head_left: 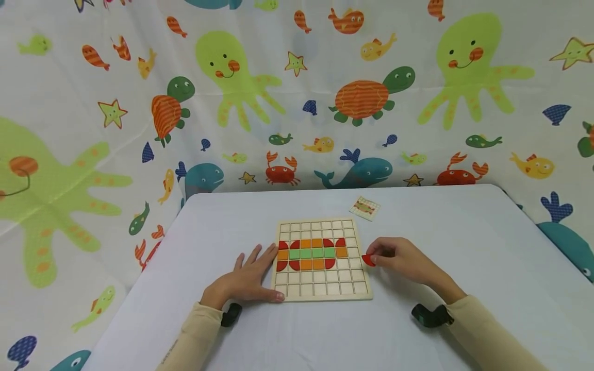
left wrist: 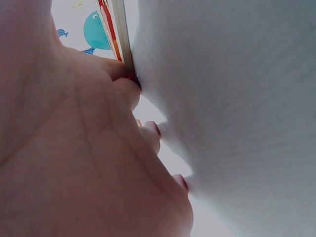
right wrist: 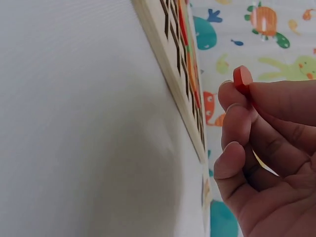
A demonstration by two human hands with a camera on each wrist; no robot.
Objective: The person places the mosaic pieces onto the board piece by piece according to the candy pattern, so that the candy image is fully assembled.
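A square wooden grid board (head_left: pixel 320 286) lies on the white table, with red, orange and green tiles set in its middle rows. Green square tiles (head_left: pixel 312 253) form a row between orange squares and red curved tiles. My left hand (head_left: pixel 248 280) rests flat at the board's left edge, fingers spread, thumb on the near left corner. Just off the board's right side, my right hand (head_left: pixel 402 259) pinches a red curved tile (head_left: pixel 368 260) between thumb and index finger. The right wrist view shows this red tile (right wrist: pixel 242 79) held above the table, apart from the board.
A small pattern card (head_left: pixel 365 208) with a printed grid lies behind the board's far right corner. White cloth covers the table (head_left: pixel 223 216). Behind it hangs a curtain (head_left: pixel 297 93) printed with sea animals. A dark wrist camera (head_left: pixel 431 315) sits under the right wrist.
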